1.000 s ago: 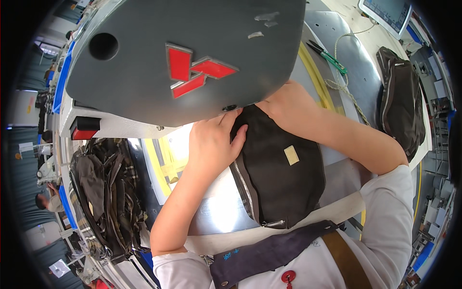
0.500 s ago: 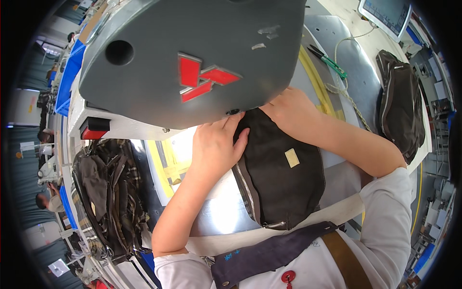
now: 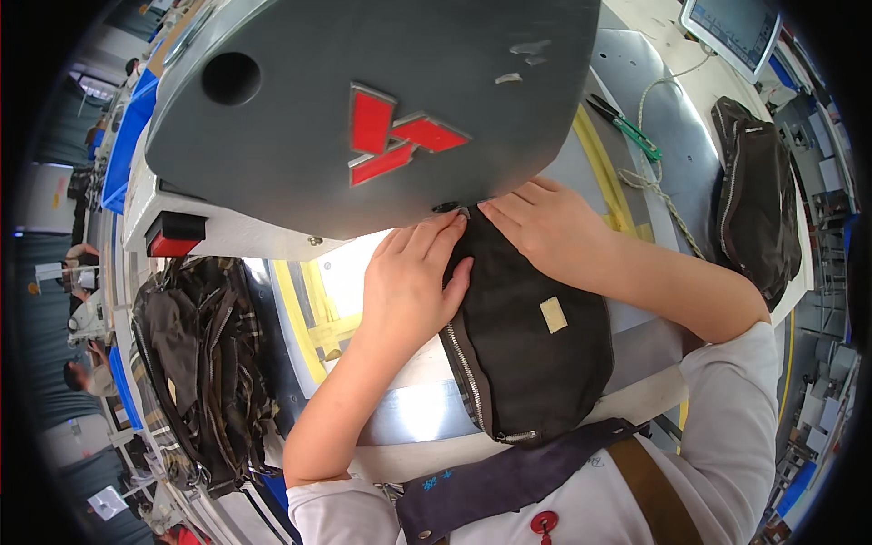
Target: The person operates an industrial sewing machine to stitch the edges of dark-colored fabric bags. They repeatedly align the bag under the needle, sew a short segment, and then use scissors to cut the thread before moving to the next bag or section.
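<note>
From here, centre of the frame, the left hand (image 3: 404, 282) lies flattened, thumb spread, fingertips just below the grey machine head (image 3: 300, 173). Partly beneath it, toward lower centre, sits the black zippered cloth piece (image 3: 540, 386). It looks light, soft and floppy, hardly fragile or slippery; the metal zip (image 3: 465, 368) along its left probably stiffens that edge, so I'd hold the plain fabric by the pale patch (image 3: 554, 314). The right hand (image 3: 563, 232) rests on its upper right; whether those fingers pinch, I can't tell.

Around them: upper left, a blue bin (image 3: 129, 154); lower left, heaped dark cloth (image 3: 195, 354); then the shiny worktop (image 3: 413, 420); upper right, green-handled snips (image 3: 636, 138) and a screen (image 3: 731, 32).
</note>
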`<control>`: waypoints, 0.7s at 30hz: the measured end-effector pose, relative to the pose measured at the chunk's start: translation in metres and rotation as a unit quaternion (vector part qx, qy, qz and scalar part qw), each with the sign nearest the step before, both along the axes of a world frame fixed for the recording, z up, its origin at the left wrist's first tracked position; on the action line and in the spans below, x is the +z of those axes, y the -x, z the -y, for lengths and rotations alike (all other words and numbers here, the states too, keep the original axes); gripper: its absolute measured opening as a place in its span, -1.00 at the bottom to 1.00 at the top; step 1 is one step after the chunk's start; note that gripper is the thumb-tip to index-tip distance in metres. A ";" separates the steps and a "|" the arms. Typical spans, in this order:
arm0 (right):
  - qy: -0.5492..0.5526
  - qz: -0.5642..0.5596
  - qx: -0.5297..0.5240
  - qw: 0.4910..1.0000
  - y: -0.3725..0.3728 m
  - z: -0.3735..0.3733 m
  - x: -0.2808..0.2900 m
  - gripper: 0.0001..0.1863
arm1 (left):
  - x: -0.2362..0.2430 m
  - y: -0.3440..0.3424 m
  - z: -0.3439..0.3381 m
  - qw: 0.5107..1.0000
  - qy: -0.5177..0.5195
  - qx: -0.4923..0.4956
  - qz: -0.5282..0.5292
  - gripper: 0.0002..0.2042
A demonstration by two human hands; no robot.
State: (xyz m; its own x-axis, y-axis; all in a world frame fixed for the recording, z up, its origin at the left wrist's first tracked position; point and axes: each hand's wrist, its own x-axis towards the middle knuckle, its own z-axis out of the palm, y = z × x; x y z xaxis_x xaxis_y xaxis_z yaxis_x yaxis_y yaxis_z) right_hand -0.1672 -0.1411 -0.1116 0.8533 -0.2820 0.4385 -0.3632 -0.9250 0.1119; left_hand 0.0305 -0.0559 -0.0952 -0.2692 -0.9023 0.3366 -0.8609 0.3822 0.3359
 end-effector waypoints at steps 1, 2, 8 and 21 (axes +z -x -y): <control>-0.002 0.004 0.000 1.000 0.000 0.000 -0.001 -0.66 | 0.000 0.000 0.000 1.000 0.001 -0.001 0.002 -0.60; -0.005 0.007 0.001 1.000 -0.001 0.000 -0.002 -0.66 | 0.000 0.000 0.000 1.000 0.003 -0.003 0.004 -0.60; -0.018 0.001 -0.002 1.000 -0.002 0.002 0.000 -0.68 | -0.001 -0.001 0.002 1.000 0.002 -0.001 -0.002 -0.61; -0.031 0.007 0.004 0.999 -0.002 0.003 -0.001 -0.72 | -0.002 -0.002 0.002 1.000 0.009 0.001 -0.004 -0.62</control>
